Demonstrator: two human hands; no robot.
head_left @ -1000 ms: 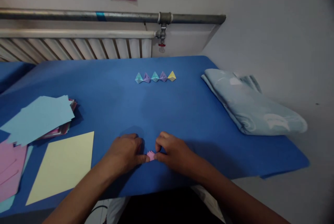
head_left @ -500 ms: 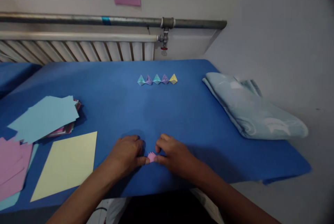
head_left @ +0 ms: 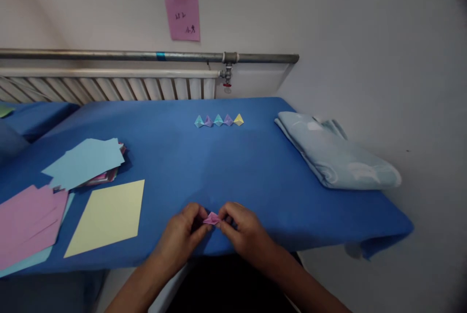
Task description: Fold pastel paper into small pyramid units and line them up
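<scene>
A small pink folded paper piece (head_left: 212, 218) sits between two bare hands near the front edge of a desk (head_left: 233, 167) covered in smooth blue material. The left hand (head_left: 184, 230) pinches its left end between thumb and fingers; the right hand (head_left: 242, 225) does the same at the right end, so both are narrowed to a fine grip. The piece is wide and low, with a point at the top middle.

It should be almost weightless, crisp along its creases but easily crushed or torn. Its two outer tips look the safest places to hold, with light fingertip pressure.

Toward the far edge stands a row of five small folded paper shapes (head_left: 218, 119), turquoise, purple, turquoise, purple and yellow, pointed and faceted, set side by side; whether they are joined is too small to tell.

On the left, flat and matt, lie a pale yellow sheet (head_left: 109, 218), fanned pink sheets (head_left: 29, 223) and a stack of light blue sheets (head_left: 87, 159). On the right is a folded pale blue-green blanket (head_left: 335, 155), soft and thick, patterned with white shapes and swirls.
</scene>
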